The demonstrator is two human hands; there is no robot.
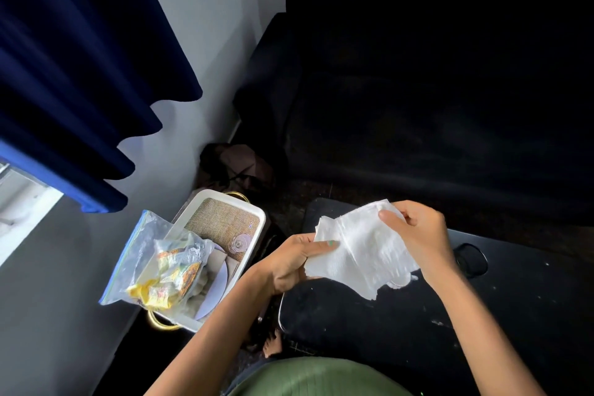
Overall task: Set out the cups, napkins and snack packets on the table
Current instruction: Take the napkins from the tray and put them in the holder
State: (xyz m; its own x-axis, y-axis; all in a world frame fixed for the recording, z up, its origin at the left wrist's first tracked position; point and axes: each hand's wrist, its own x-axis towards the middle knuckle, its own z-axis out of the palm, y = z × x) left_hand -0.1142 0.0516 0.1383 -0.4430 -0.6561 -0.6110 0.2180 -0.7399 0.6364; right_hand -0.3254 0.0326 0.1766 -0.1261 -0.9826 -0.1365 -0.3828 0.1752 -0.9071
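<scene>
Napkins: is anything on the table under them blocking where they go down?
Nothing visible does. Both the left hand and right hand hold the napkins above the black table, whose top below looks bare.

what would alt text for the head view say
Both hands hold white paper napkins above a black table: left hand pinching one edge, right hand gripping the top. Left of the table, a white tray holds a clear bag of snack packets.

We see a black surface [501,315], scuffed with white flecks, a round recess [471,259] sunk in near its far edge. To its left sits a white tray [257,219] holding a clear bag of snack packets [154,267] and an upturned glass [240,243].
</scene>
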